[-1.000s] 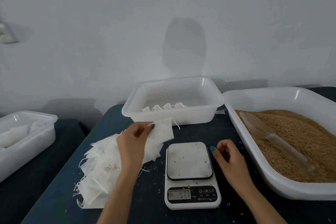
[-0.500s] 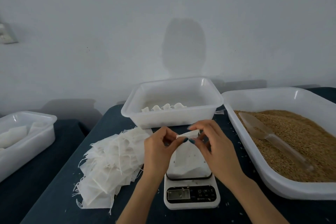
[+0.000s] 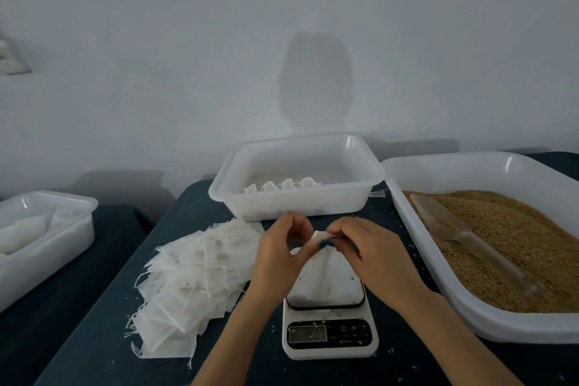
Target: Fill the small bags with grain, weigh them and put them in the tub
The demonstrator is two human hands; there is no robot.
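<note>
Where hands [image 3: 329,247] pinch — small bag [image 3: 326,276].

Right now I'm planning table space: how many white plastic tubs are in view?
3: one at the far left, one in the middle behind the scale, one holding grain on the right.

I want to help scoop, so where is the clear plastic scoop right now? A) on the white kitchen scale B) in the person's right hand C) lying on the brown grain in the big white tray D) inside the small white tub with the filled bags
C: the clear plastic scoop lies on the brown grain in the big white tray, while both hands hold a small white bag over the white kitchen scale.
</note>
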